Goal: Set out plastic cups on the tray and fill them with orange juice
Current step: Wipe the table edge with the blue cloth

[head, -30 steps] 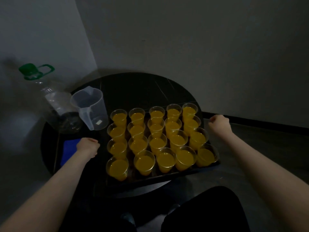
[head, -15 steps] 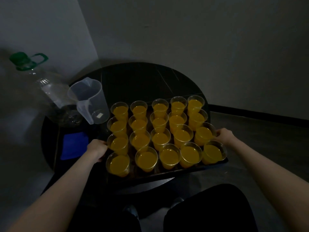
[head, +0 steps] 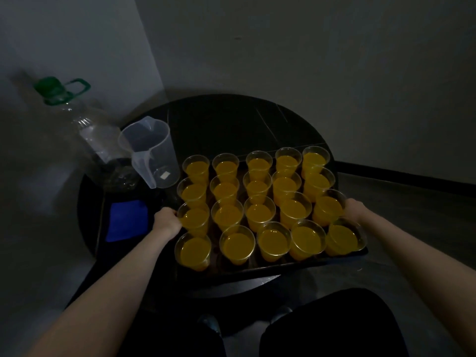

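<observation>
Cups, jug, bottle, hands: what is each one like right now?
Cups: upright on the tray, all full of orange juice.
Tray: on the round table, loaded.
Jug: upright, empty.
Bottle: capped, looks empty.
Left hand: grips the tray's left edge.
Right hand: grips its right edge.

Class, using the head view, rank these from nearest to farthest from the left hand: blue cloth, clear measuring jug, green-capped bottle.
From the left hand:
1. Blue cloth, just to its left.
2. Clear measuring jug, behind it.
3. Green-capped bottle, far back left.

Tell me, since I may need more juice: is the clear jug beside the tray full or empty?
Empty: the clear jug stands upright, its see-through walls showing no orange liquid.
</observation>
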